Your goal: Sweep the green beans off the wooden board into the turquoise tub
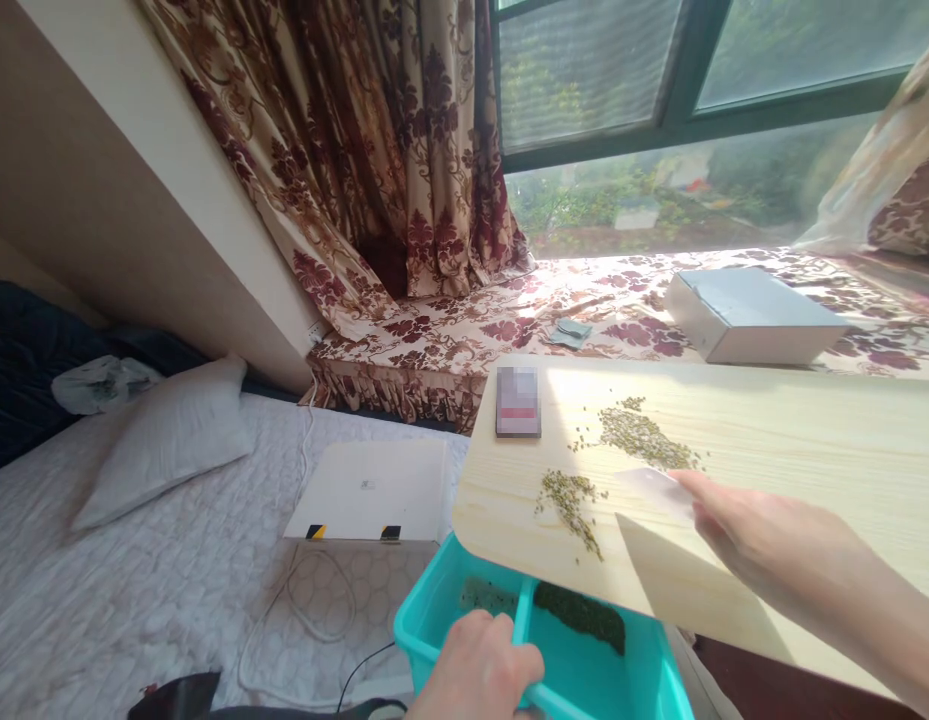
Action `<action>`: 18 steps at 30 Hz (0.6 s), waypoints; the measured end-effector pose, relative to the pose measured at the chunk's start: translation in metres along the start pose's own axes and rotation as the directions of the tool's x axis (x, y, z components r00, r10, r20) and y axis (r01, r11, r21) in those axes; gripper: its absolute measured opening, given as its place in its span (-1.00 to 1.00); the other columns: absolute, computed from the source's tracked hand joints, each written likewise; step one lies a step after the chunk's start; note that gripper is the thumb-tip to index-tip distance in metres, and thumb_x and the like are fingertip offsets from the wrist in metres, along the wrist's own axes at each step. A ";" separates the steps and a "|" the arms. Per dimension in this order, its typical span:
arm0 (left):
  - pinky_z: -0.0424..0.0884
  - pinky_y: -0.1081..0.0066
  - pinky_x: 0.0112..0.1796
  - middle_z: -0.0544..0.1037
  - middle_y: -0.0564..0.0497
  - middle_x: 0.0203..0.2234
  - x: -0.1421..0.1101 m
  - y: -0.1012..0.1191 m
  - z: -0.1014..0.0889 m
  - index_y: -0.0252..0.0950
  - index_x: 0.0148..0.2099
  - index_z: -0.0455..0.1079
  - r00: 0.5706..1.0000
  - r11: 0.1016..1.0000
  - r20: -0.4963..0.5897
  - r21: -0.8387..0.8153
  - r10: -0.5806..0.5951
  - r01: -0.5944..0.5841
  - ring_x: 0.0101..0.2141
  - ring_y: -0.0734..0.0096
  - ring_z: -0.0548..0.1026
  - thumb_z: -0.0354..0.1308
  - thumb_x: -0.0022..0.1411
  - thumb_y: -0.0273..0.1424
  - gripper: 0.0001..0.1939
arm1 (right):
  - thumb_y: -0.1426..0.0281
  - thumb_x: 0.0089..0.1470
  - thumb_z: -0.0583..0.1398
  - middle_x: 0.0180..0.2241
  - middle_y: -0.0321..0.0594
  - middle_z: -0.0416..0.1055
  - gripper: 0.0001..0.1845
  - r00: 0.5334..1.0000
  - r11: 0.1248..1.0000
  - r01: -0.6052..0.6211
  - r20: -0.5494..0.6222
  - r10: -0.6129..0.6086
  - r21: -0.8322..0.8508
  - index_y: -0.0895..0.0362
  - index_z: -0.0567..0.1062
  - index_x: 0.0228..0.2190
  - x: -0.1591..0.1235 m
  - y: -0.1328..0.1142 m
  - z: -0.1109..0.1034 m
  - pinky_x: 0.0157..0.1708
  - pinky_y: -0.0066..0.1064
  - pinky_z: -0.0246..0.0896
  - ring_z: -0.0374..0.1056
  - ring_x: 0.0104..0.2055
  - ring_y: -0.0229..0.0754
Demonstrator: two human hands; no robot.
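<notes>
Wooden board (824, 430), landmark. On it: farther grain heap (640, 437); nearer grain heap (570, 500), toward its near edge. Over it: right hand (745, 520), pinching pale card (654, 487). Below its near edge: turquoise bin (576, 672), left hand (479, 665) curled gripping it. Possible hazard: grains falling outside, should the card flick or the bin slip.

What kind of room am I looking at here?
Most likely a bedroom in a home: a pale pillow lies on a quilted bed, and floral curtains hang beside a window.
</notes>
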State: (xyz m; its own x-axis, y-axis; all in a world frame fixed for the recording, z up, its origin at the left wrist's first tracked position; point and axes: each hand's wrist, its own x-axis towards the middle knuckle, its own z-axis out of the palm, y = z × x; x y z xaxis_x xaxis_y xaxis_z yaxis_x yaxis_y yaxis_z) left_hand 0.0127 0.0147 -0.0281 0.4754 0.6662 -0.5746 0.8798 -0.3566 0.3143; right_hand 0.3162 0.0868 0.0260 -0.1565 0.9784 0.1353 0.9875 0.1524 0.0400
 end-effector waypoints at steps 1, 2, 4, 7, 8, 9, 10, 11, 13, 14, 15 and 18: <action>0.35 0.29 -0.15 0.49 -0.05 -0.23 -0.001 0.002 0.000 -0.20 -0.16 0.51 1.000 1.000 -0.023 -0.003 0.004 -0.004 -0.11 0.08 0.45 0.36 0.27 -0.14 -0.74 | 0.38 0.13 -0.02 -0.51 -0.19 0.58 -0.64 0.998 1.000 -0.012 0.056 0.011 0.027 -0.02 0.56 -0.25 -0.006 -0.002 0.003 -0.61 -0.35 0.12 0.47 -0.54 -0.07; 0.35 0.29 -0.15 0.49 -0.04 -0.24 -0.002 0.004 0.001 -0.20 -0.17 0.52 0.999 1.000 -0.045 -0.008 0.011 -0.011 -0.11 0.09 0.46 0.37 0.26 -0.13 -0.73 | 0.39 0.14 -0.04 -0.51 -0.17 0.58 -0.63 0.994 0.998 -0.026 0.104 0.020 0.052 -0.02 0.56 -0.26 -0.011 -0.003 0.005 -0.63 -0.34 0.11 0.48 -0.53 -0.04; 0.36 0.30 -0.15 0.50 -0.05 -0.25 -0.006 0.008 0.002 -0.21 -0.18 0.53 0.996 1.000 -0.082 -0.012 0.021 -0.022 -0.12 0.09 0.47 0.39 0.24 -0.13 -0.73 | 0.37 0.16 -0.04 -0.53 -0.16 0.58 -0.64 0.987 0.995 -0.058 0.154 0.046 0.077 -0.02 0.56 -0.30 -0.014 -0.006 0.005 -0.66 -0.33 0.06 0.47 -0.54 -0.01; 0.38 0.30 -0.15 0.51 -0.05 -0.25 -0.015 0.015 -0.001 -0.22 -0.20 0.53 0.994 1.000 -0.111 0.001 0.022 -0.022 -0.12 0.10 0.48 0.39 0.25 -0.12 -0.72 | 0.30 0.16 0.02 -0.52 -0.18 0.58 -0.68 0.991 0.987 -0.076 0.118 0.059 0.140 -0.05 0.57 -0.28 -0.013 -0.006 0.007 -0.68 -0.37 0.02 0.45 -0.56 -0.02; 0.37 0.30 -0.15 0.51 -0.04 -0.26 -0.017 0.017 -0.002 -0.22 -0.21 0.53 0.992 1.000 -0.121 0.007 0.021 -0.020 -0.12 0.11 0.48 0.38 0.26 -0.12 -0.72 | 0.28 0.14 0.04 -0.52 -0.19 0.58 -0.70 0.994 0.984 -0.077 0.092 0.063 0.163 -0.06 0.57 -0.27 -0.013 -0.005 0.010 -0.68 -0.37 0.02 0.43 -0.58 -0.03; 0.38 0.31 -0.15 0.51 -0.04 -0.26 -0.019 0.019 -0.004 -0.22 -0.21 0.53 0.991 1.000 -0.132 0.015 0.020 -0.018 -0.13 0.11 0.48 0.38 0.27 -0.13 -0.73 | 0.27 0.13 0.06 -0.52 -0.20 0.58 -0.71 0.995 0.980 -0.082 0.063 0.071 0.182 -0.07 0.58 -0.27 -0.013 -0.003 0.013 -0.68 -0.37 0.02 0.42 -0.58 -0.04; 0.38 0.31 -0.16 0.51 -0.03 -0.27 -0.021 0.021 -0.005 -0.23 -0.22 0.52 0.990 1.000 -0.139 0.018 0.024 -0.022 -0.14 0.12 0.48 0.38 0.27 -0.13 -0.72 | 0.27 0.13 0.07 -0.50 -0.20 0.59 -0.71 0.996 0.976 -0.088 0.029 0.084 0.197 -0.07 0.58 -0.26 -0.015 -0.002 0.017 -0.67 -0.37 0.04 0.43 -0.57 -0.04; 0.37 0.31 -0.16 0.51 -0.03 -0.28 -0.022 0.022 -0.006 -0.23 -0.23 0.51 0.988 0.999 -0.153 0.018 0.030 -0.027 -0.14 0.13 0.48 0.38 0.27 -0.12 -0.72 | 0.26 0.14 0.07 -0.46 -0.20 0.60 -0.70 0.996 0.972 -0.089 -0.002 0.092 0.216 -0.08 0.58 -0.23 -0.016 0.000 0.019 -0.64 -0.35 0.09 0.45 -0.54 -0.04; 0.37 0.32 -0.16 0.51 -0.02 -0.29 -0.023 0.024 -0.007 -0.23 -0.24 0.50 0.984 0.999 -0.176 0.015 0.039 -0.037 -0.15 0.15 0.47 0.38 0.27 -0.11 -0.71 | 0.24 0.18 0.05 -0.32 -0.18 0.64 -0.66 0.995 0.956 -0.068 -0.053 0.086 0.284 -0.08 0.57 -0.14 -0.022 0.000 0.022 -0.54 -0.32 0.24 0.51 -0.42 -0.02; 0.37 0.32 -0.16 0.50 -0.01 -0.29 -0.024 0.025 -0.007 -0.23 -0.25 0.50 0.982 0.999 -0.185 0.015 0.044 -0.042 -0.15 0.15 0.47 0.38 0.26 -0.11 -0.70 | 0.22 0.19 0.04 -0.26 -0.18 0.65 -0.63 0.995 0.944 -0.054 -0.065 0.079 0.325 -0.08 0.56 -0.09 -0.025 -0.001 0.021 -0.47 -0.30 0.30 0.54 -0.35 0.00; 0.37 0.32 -0.17 0.50 -0.01 -0.30 -0.024 0.026 -0.007 -0.23 -0.26 0.50 0.981 0.999 -0.187 0.017 0.048 -0.045 -0.16 0.16 0.47 0.38 0.26 -0.11 -0.70 | 0.21 0.21 0.03 -0.21 -0.18 0.65 -0.61 0.995 0.932 -0.046 -0.063 0.074 0.360 -0.07 0.55 -0.06 -0.028 -0.004 0.019 -0.42 -0.29 0.33 0.55 -0.30 0.01; 0.37 0.33 -0.19 0.49 0.00 -0.32 -0.024 0.029 -0.008 -0.24 -0.27 0.48 0.982 0.998 -0.179 0.036 0.056 -0.050 -0.18 0.16 0.47 0.38 0.27 -0.11 -0.69 | 0.18 0.20 0.01 -0.25 -0.17 0.65 -0.59 0.995 0.914 -0.086 -0.003 0.095 0.396 -0.04 0.56 -0.08 -0.035 -0.015 0.010 -0.42 -0.27 0.34 0.56 -0.30 0.05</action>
State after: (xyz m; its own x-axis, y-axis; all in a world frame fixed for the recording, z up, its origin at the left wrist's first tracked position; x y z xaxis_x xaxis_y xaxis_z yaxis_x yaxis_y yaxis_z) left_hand 0.0266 -0.0057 0.0009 0.5150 0.7519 -0.4117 0.8546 -0.4129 0.3150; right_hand 0.3068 0.0512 0.0106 -0.0623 0.9879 0.1419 0.9237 0.1109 -0.3667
